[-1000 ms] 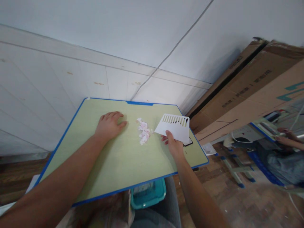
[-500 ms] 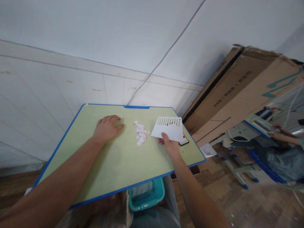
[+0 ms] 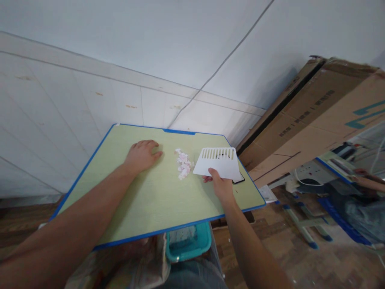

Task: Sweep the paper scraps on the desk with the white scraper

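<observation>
A small heap of torn white and pinkish paper scraps (image 3: pixel 183 164) lies on the pale green tabletop (image 3: pixel 150 204), between my two hands. My left hand (image 3: pixel 142 156) rests palm down to the left of the heap, fingers loosely spread and holding nothing. To the right of the scraps, my right hand (image 3: pixel 221 182) grips a white plastic scraper (image 3: pixel 210 164), thumb on top and fingers underneath. The scraper is trapezoid-shaped, with a row of slots along its far edge. Its left corner is close beside the scraps. Partly hidden under it is a phone-like object with a black edge (image 3: pixel 240 179).
A teal basin (image 3: pixel 189 255) sits below the table's near edge. Tall cardboard boxes (image 3: pixel 300 120) lean at the right against the white wall. Farther right, another person's arm (image 3: pixel 369 182) shows at a second desk. A grey cable (image 3: pixel 222 62) runs down the wall.
The whole view has shifted slightly, so the table sits a little farther right. The scraper is slightly closer to the paper scraps. My left hand keeps its place on the table.
</observation>
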{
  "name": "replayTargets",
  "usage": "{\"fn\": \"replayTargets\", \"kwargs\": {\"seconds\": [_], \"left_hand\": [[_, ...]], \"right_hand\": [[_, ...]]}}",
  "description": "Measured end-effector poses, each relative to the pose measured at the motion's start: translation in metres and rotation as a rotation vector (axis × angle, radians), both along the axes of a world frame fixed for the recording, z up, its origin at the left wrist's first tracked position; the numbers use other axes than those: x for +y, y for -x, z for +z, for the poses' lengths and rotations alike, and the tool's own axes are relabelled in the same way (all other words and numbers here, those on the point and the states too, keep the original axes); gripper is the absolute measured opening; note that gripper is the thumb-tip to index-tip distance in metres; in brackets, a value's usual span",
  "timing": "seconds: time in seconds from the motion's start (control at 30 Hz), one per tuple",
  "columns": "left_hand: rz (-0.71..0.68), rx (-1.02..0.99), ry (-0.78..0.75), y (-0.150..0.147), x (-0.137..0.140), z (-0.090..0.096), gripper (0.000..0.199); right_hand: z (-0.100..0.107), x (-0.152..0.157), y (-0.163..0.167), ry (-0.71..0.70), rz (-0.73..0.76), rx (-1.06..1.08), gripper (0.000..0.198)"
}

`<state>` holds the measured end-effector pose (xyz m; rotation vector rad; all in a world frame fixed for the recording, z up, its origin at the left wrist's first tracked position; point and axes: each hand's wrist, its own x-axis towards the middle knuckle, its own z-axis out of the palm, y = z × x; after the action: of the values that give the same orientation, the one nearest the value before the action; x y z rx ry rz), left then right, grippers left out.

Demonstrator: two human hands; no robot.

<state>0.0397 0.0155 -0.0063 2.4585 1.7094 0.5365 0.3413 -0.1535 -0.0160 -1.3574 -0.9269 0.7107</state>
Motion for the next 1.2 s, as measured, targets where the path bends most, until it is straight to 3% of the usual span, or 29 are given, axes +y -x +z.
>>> {"fn": "replayTargets", "kwargs": {"seconds": [0.17,0.33,0.57,0.9,1.07,1.2], "left_hand": [[0.004,0.012,0.019,0.000,0.001,0.001,0.069],[0.018,0.001,0.023,-0.001,0.001,0.003,0.066],[0.015,-0.026,0.005,-0.002,0.001,0.004,0.060],[0.022,-0.011,0.001,-0.003,0.000,0.005,0.060],[0.013,-0.019,0.002,-0.004,0.000,0.005,0.063],[0.026,-0.006,0.001,-0.005,-0.001,0.005,0.062]], "right_hand": [[-0.003,-0.012,0.018,0.021,0.061,-0.061,0.035],[-0.008,-0.005,0.018,0.039,-0.003,-0.075,0.046],[-0.007,-0.003,0.018,0.043,0.025,0.010,0.034],[0.001,-0.029,0.018,0.066,0.135,-0.125,0.036],[0.005,-0.038,0.022,0.055,0.094,-0.090,0.035],[0.008,-0.045,0.021,0.088,0.148,-0.166,0.037]]}}
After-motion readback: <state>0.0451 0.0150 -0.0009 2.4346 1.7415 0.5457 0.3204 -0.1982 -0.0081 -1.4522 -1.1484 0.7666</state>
